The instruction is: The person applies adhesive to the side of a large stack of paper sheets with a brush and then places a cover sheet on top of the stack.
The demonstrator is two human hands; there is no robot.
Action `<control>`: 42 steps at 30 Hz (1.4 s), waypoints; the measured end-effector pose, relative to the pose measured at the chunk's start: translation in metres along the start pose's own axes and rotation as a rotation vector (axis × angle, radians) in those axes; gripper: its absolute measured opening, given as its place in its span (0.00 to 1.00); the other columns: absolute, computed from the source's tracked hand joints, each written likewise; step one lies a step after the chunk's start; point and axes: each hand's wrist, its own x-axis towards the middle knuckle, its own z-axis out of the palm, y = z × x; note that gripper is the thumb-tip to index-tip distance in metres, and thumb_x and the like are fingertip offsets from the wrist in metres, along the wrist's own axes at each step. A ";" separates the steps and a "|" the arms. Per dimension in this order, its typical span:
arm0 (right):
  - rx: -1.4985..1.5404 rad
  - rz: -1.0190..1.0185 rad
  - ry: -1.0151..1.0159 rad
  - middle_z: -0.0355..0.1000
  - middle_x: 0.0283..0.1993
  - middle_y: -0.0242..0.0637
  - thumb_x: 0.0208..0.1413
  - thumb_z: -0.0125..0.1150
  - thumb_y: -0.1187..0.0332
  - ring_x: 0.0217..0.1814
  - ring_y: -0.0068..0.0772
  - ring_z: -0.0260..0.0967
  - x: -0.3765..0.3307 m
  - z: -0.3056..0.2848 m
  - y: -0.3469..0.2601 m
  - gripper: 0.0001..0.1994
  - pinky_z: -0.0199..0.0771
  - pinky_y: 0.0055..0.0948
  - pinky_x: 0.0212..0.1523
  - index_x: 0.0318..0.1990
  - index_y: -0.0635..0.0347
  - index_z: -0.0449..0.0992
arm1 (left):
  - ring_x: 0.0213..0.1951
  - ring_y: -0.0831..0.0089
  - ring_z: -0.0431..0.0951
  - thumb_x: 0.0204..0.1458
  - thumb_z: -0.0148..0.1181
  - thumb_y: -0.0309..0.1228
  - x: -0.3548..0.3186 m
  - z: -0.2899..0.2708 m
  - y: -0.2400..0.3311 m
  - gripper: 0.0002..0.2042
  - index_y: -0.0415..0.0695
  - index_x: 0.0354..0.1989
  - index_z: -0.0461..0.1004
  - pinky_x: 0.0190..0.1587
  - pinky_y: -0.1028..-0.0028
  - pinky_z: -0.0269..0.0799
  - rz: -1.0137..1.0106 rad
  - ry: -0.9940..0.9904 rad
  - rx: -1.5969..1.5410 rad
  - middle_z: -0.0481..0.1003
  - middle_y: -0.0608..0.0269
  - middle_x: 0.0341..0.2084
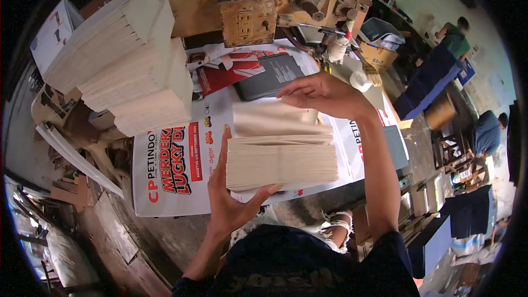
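My left hand [234, 212] grips the near left corner of a thick stack of cream folded paper [282, 166], thumb along its near edge and fingers up its left side. At the stack's far side, a raised cream sheet [267, 120] is smeared by motion. My right hand [327, 96] is over that far side, palm down, its fingers stretched to the left and slightly bent. Its fingertips are close to the raised sheet; whether they touch it I cannot make out. Beneath lies a white printed poster sheet [199, 201] covering the work surface.
Tall stacks of cream paper [132, 60] rise at the left. Beyond my hands lie a red printed leaflet [223, 77], a dark grey card [275, 74] and a wooden box with a socket [247, 22]. At right are a cardboard box [378, 55] and two other people [456, 38].
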 end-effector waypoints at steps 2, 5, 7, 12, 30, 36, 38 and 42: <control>-0.121 0.003 0.036 0.79 0.48 0.39 0.57 0.68 0.56 0.53 0.29 0.74 0.002 0.010 -0.016 0.25 0.72 0.30 0.57 0.56 0.65 0.75 | 0.59 0.58 0.73 0.40 0.77 0.32 -0.002 -0.004 -0.007 0.52 0.31 0.71 0.47 0.59 0.62 0.70 0.113 0.020 0.112 0.61 0.40 0.65; -0.472 -0.068 0.139 0.78 0.44 0.45 0.54 0.71 0.58 0.50 0.37 0.75 0.004 0.026 -0.020 0.22 0.73 0.35 0.52 0.49 0.65 0.76 | 0.58 0.58 0.74 0.40 0.78 0.35 0.000 -0.006 -0.006 0.49 0.32 0.68 0.54 0.58 0.63 0.71 0.225 0.044 0.250 0.62 0.41 0.64; -0.593 -0.104 0.171 0.77 0.41 0.47 0.51 0.73 0.60 0.47 0.40 0.76 0.015 0.022 -0.007 0.20 0.73 0.37 0.49 0.44 0.65 0.75 | 0.54 0.58 0.75 0.38 0.80 0.37 0.001 -0.003 -0.018 0.47 0.33 0.65 0.58 0.56 0.63 0.72 0.242 0.060 0.170 0.65 0.44 0.61; -0.612 -0.210 0.356 0.75 0.38 0.48 0.48 0.70 0.65 0.45 0.54 0.73 -0.016 0.004 -0.018 0.19 0.69 0.46 0.47 0.46 0.59 0.71 | 0.45 0.62 0.77 0.32 0.84 0.39 0.010 0.004 -0.023 0.43 0.35 0.56 0.64 0.49 0.67 0.73 0.297 0.094 0.149 0.71 0.50 0.49; -0.736 -0.400 0.298 0.79 0.43 0.37 0.53 0.65 0.66 0.44 0.36 0.79 -0.142 0.053 -0.051 0.19 0.80 0.37 0.43 0.54 0.52 0.74 | 0.63 0.63 0.61 0.56 0.62 0.45 0.032 0.005 -0.050 0.35 0.34 0.63 0.56 0.64 0.61 0.58 0.239 0.050 -0.116 0.59 0.44 0.60; -0.728 -0.345 0.417 0.79 0.35 0.40 0.50 0.69 0.64 0.38 0.48 0.78 -0.100 0.104 -0.032 0.12 0.79 0.43 0.40 0.41 0.55 0.77 | 0.70 0.49 0.53 0.50 0.67 0.56 0.022 -0.004 -0.057 0.40 0.50 0.56 0.44 0.69 0.54 0.51 0.369 0.085 -0.234 0.51 0.37 0.68; -0.638 -0.371 0.476 0.79 0.35 0.41 0.50 0.69 0.65 0.36 0.48 0.78 -0.103 0.105 -0.037 0.11 0.79 0.42 0.37 0.41 0.54 0.77 | 0.69 0.47 0.54 0.42 0.75 0.46 0.022 -0.007 -0.050 0.48 0.47 0.62 0.43 0.68 0.51 0.52 0.487 0.017 -0.076 0.48 0.36 0.69; -0.576 -0.342 0.430 0.79 0.35 0.42 0.50 0.69 0.66 0.36 0.48 0.78 -0.105 0.107 -0.030 0.12 0.79 0.41 0.37 0.42 0.54 0.78 | 0.70 0.43 0.54 0.37 0.81 0.41 0.021 -0.001 -0.034 0.50 0.40 0.65 0.50 0.68 0.47 0.54 0.437 0.075 -0.172 0.47 0.36 0.69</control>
